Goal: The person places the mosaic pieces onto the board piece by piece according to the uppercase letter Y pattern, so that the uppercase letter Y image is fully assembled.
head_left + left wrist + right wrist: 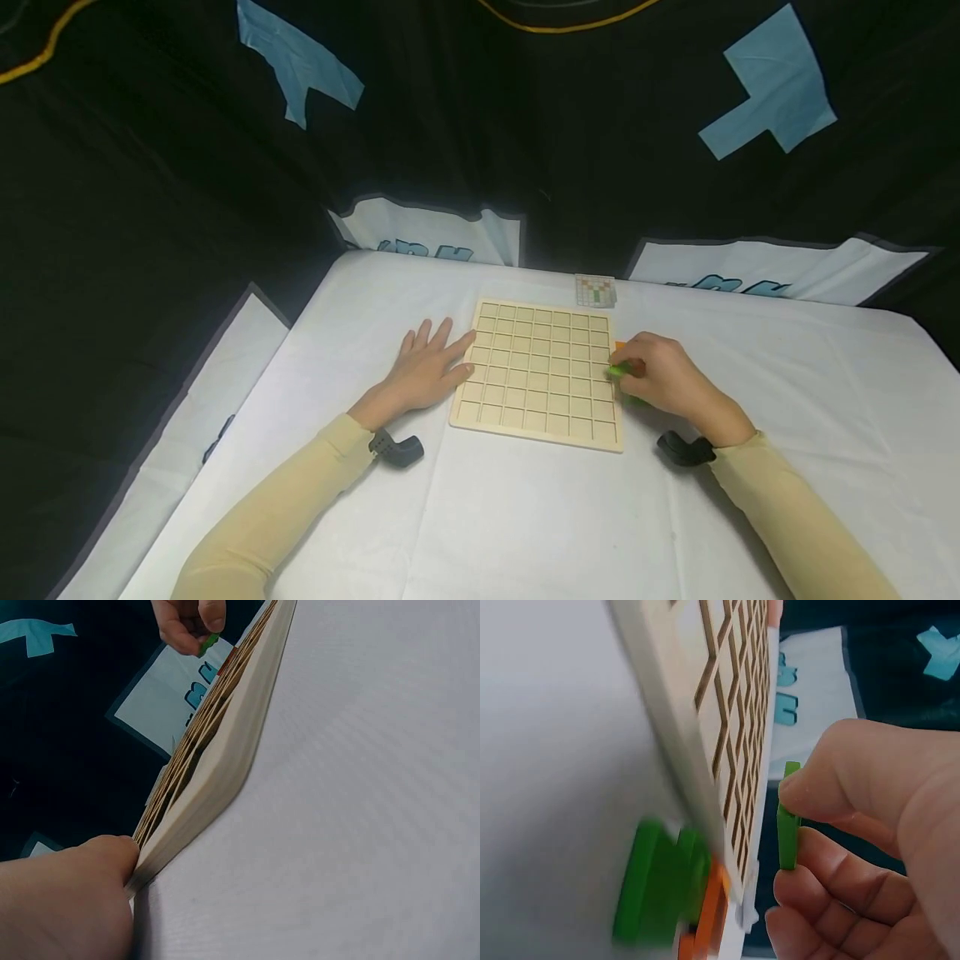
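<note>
A square wooden grid board [542, 375] lies on the white table, its recessed cells bare. At its left edge my left hand [423, 371] rests with fingers spread, thumb and forefinger touching the frame. Over the board's right edge, my right hand [663, 375] pinches a small green tile [787, 817] between thumb and fingers. In the right wrist view the tile is held on edge, above the board's surface level. Beside the board's right side lie more green tiles [656, 889] and orange tiles [712, 907], partly hidden by the right hand in the head view.
A small card [596, 291] printed with a coloured grid pattern lies beyond the board's far right corner. White cloth covers the table [525, 525]. Black curtains [525, 125] with blue tape [783, 83] hang behind it.
</note>
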`<state>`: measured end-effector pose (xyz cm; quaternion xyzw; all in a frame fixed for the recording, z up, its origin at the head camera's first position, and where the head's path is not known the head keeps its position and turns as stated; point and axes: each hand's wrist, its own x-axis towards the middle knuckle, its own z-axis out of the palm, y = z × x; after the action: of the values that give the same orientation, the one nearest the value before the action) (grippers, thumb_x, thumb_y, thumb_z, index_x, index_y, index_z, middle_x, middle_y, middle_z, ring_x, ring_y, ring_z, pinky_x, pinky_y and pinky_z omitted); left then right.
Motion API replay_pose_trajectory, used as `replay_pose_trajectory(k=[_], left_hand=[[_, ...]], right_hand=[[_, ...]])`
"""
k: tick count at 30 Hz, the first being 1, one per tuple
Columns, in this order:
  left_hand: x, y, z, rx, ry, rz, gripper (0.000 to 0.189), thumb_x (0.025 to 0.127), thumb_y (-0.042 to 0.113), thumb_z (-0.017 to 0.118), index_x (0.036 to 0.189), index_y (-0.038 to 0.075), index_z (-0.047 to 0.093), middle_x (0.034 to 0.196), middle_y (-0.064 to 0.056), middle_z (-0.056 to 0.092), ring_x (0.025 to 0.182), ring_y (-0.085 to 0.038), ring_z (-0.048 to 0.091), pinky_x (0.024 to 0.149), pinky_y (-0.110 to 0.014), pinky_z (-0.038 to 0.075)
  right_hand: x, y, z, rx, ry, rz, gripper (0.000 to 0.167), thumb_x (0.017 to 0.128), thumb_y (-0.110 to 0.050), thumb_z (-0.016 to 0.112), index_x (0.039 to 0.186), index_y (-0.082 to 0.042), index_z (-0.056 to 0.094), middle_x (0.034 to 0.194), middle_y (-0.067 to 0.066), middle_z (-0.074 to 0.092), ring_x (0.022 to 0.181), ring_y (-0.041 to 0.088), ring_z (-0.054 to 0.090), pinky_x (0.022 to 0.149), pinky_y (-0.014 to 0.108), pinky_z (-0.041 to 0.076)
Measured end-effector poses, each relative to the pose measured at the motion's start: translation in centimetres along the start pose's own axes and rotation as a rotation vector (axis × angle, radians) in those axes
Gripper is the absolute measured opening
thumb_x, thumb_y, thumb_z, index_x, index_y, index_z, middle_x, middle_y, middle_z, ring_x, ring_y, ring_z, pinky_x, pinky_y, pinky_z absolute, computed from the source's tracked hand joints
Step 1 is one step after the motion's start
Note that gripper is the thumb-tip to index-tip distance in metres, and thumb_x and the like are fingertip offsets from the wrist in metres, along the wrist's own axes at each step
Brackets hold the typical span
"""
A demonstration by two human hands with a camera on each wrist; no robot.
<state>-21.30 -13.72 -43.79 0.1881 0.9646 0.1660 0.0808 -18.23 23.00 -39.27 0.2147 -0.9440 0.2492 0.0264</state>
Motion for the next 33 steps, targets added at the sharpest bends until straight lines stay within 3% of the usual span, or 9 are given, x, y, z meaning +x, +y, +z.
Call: replay_pose_trajectory(k=[6, 19, 24, 33], left_hand=[[0.0, 0.0, 0.0, -0.007, -0.001, 0.003, 0.063, 0.106, 0.051, 0.036, 0.163, 0.026, 0.027, 0.171, -0.020, 0.008, 0.157, -0.051, -0.003, 0.125, -0.068, -0.001], [-0.2, 0.0, -0.2, -0.004, 0.001, 0.007, 0.063, 0.106, 0.050, 0.037, 0.163, 0.025, 0.028, 0.171, -0.022, 0.009, 0.156, -0.051, -0.002, 0.125, -0.069, 0.000], [-0.2, 0.0, -0.2, -0.004, -0.002, 0.005, 0.063, 0.106, 0.050, 0.037, 0.163, 0.025, 0.028, 0.171, -0.022, 0.009, 0.156, -0.052, -0.002, 0.125, -0.069, 0.000], [-0.2, 0.0, -0.1, -0.015, 0.000, 0.011, 0.063, 0.106, 0.051, 0.037, 0.163, 0.026, 0.028, 0.171, -0.022, 0.009, 0.156, -0.052, -0.003, 0.125, -0.069, -0.001]], right_hand=[[1.2, -1.0, 1.0, 0.016, -0.030, -0.035, 0.026, 0.077, 0.003, 0.074, 0.102, -0.001, 0.077, 0.094, 0.010, 0.072, 0.076, 0.017, 0.054, 0.067, 0.028, 0.046], [2.5, -3.0, 3.3, 0.038, -0.041, -0.203, 0.024, 0.074, 0.004, 0.072, 0.096, -0.005, 0.079, 0.092, 0.005, 0.072, 0.079, 0.013, 0.057, 0.069, 0.026, 0.050], [2.9, -4.3, 3.9, 0.024, -0.073, -0.222, 0.024, 0.075, 0.001, 0.073, 0.096, -0.007, 0.079, 0.093, 0.003, 0.074, 0.084, 0.014, 0.060, 0.075, 0.029, 0.054], [3.3, -5.7, 4.8, 0.040, -0.122, -0.241, 0.026, 0.077, 0.001, 0.072, 0.100, -0.009, 0.080, 0.095, 0.001, 0.074, 0.082, 0.011, 0.059, 0.075, 0.026, 0.052]])
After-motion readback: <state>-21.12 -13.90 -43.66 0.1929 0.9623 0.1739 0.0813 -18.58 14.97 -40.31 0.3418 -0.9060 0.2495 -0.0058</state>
